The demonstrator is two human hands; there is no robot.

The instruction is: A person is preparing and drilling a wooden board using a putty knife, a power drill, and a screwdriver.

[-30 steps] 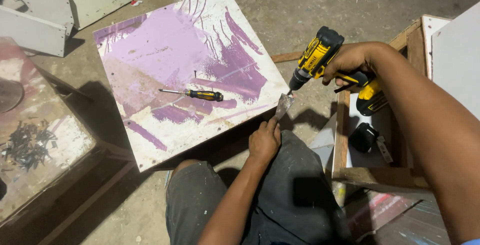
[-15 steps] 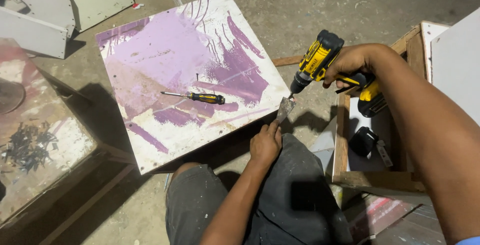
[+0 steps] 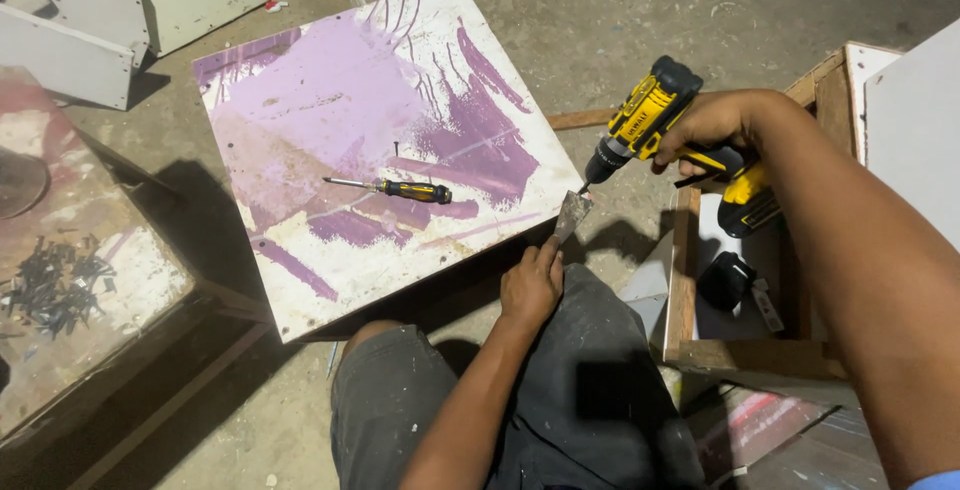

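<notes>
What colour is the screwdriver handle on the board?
Black and yellow screwdriver, clearest in the head view.

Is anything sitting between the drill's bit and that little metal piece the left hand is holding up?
Nothing visible. The drill in the right hand has its tip right at the top of the small metal piece pinched by the left hand. The screwdriver lies apart on the purple-stained board.

Right hand [image 3: 712,128] wrapped around grip of yellow-and-black cordless drill [image 3: 668,125], bit tip down against small metal piece [image 3: 572,215]. Left hand [image 3: 531,283] pinches that piece from below, just off the edge of a white board smeared with purple paint [image 3: 330,120]. Screwdriver [image 3: 392,189] lies loose on the board. Wooden crate [image 3: 684,280] at right, a black object inside. Pile of dark screws [image 3: 52,278] on low table at left.
</notes>
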